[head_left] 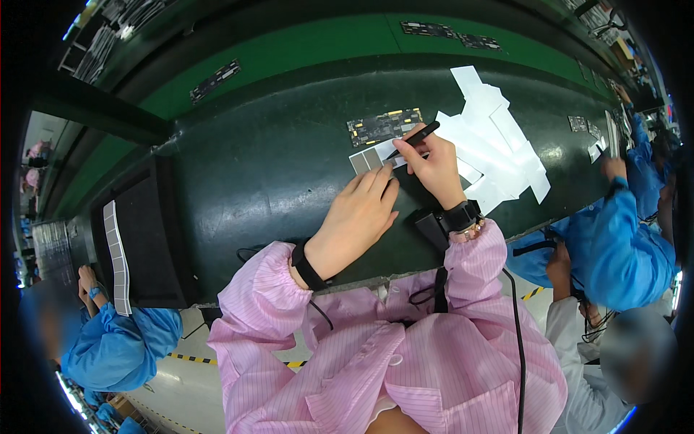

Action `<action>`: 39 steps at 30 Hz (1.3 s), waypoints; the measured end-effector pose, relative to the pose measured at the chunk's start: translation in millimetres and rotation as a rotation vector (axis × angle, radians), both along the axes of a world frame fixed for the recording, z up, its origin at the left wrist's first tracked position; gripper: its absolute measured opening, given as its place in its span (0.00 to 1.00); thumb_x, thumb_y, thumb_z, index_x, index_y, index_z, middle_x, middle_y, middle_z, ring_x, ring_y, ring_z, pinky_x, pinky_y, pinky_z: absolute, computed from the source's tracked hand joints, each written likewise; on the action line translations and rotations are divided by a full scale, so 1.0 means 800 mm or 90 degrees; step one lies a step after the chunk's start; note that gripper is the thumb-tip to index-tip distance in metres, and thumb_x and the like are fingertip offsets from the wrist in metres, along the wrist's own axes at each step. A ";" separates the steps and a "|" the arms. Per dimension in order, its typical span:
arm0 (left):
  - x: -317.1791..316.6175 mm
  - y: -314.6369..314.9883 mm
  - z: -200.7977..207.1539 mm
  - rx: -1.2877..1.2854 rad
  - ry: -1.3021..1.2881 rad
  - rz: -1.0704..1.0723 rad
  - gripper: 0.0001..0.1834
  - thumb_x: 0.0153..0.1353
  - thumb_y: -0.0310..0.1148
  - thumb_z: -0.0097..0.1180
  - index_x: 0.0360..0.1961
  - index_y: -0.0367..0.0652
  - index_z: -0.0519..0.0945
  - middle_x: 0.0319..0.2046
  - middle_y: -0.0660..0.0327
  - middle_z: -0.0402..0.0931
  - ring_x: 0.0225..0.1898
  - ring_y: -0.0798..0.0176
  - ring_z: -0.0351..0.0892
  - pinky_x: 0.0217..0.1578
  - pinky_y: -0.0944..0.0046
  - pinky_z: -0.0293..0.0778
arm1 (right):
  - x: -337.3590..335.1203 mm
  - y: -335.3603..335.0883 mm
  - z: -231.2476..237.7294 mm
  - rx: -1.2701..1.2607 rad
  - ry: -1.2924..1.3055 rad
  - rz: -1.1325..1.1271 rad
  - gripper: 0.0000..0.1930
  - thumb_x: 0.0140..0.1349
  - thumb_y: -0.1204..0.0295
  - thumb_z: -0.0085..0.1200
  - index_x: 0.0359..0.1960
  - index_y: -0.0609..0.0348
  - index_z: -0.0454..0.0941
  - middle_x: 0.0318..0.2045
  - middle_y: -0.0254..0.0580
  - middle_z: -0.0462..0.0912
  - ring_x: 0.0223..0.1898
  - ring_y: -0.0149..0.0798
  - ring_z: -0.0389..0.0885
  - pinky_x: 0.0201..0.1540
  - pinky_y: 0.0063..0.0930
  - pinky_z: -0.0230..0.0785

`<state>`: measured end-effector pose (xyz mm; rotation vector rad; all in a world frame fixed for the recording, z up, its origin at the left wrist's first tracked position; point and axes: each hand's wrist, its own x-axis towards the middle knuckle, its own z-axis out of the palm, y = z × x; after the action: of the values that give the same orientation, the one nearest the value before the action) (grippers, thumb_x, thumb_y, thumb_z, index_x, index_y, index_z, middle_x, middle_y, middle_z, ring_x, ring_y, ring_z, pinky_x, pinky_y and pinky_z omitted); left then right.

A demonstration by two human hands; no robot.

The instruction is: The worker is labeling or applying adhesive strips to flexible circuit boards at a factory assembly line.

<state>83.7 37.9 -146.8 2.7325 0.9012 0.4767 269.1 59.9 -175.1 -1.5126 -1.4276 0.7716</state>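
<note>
My right hand (434, 165) pinches black tweezers (423, 139), their tips down on a white strip of grey rectangular stickers (366, 160). My left hand (359, 213) lies palm down with fingers stretched out, the fingertips on the lower edge of that strip. Part of the strip is hidden under my fingers. Just beyond it rests a black circuit board (383, 126) with yellow and silvery parts. To the right of my right hand, white backing sheets (495, 137) are heaped loosely on the dark green bench.
At left is a black tray (148, 239) with another sticker strip (116, 253) on it. Circuit boards (215, 79) (448, 35) lie on the green strip beyond the bench (238, 166). People in blue work at both sides. A dark cable hangs beside my right sleeve.
</note>
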 end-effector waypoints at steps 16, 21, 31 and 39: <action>-0.001 -0.001 -0.004 -0.010 0.012 -0.003 0.27 0.51 0.36 0.63 0.51 0.35 0.73 0.57 0.50 0.66 0.53 0.53 0.69 0.53 0.59 0.70 | -0.003 0.000 -0.008 0.064 0.018 -0.044 0.09 0.58 0.70 0.62 0.31 0.65 0.78 0.20 0.39 0.81 0.18 0.28 0.76 0.22 0.21 0.66; -0.005 -0.003 -0.003 -0.016 -0.004 -0.013 0.27 0.52 0.36 0.63 0.51 0.35 0.73 0.57 0.50 0.65 0.56 0.51 0.67 0.55 0.56 0.68 | -0.001 0.008 -0.004 0.033 0.181 -0.053 0.09 0.60 0.70 0.61 0.30 0.64 0.78 0.18 0.33 0.78 0.15 0.21 0.71 0.17 0.17 0.60; -0.031 0.035 0.006 0.011 -0.053 0.063 0.23 0.55 0.35 0.62 0.50 0.39 0.72 0.56 0.50 0.67 0.57 0.47 0.69 0.58 0.53 0.67 | -0.024 0.073 -0.006 -0.012 0.275 -0.020 0.12 0.63 0.67 0.58 0.29 0.63 0.73 0.16 0.33 0.74 0.13 0.24 0.70 0.14 0.20 0.58; -0.037 0.050 -0.001 -0.095 -0.062 0.090 0.26 0.58 0.33 0.60 0.55 0.35 0.69 0.62 0.48 0.62 0.61 0.48 0.67 0.58 0.56 0.68 | -0.039 0.076 -0.004 -0.039 0.243 -0.082 0.12 0.63 0.67 0.59 0.28 0.62 0.73 0.16 0.32 0.74 0.11 0.22 0.67 0.13 0.19 0.55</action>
<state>54.3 77.6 -147.8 2.5004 1.0634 0.5413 237.5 120.4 -178.0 -1.3970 -1.0225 0.9706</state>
